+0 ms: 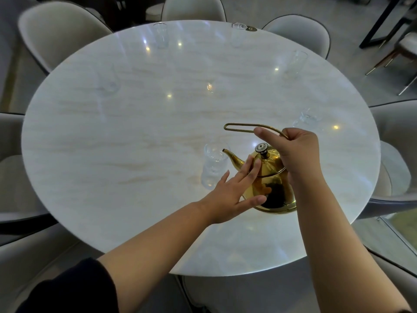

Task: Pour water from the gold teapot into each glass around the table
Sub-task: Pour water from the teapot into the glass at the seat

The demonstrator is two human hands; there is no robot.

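The gold teapot (274,177) stands on the round marble table (135,154) near its front right. My right hand (295,152) grips the teapot's thin wire handle above the lid. My left hand (234,190) lies with straight fingers against the teapot's left side, below the spout. The spout tip points left at the rim of a clear glass (213,169) standing just beside it. Other clear glasses stand around the table: right (306,118), far right (295,64), far middle (238,33), far left (160,35) and left (108,80).
Pale upholstered chairs ring the table, one at the far left (61,30) and one at the right (397,136). A small brass piece (251,29) lies at the far rim. Dark metal furniture legs (381,23) stand at the upper right.
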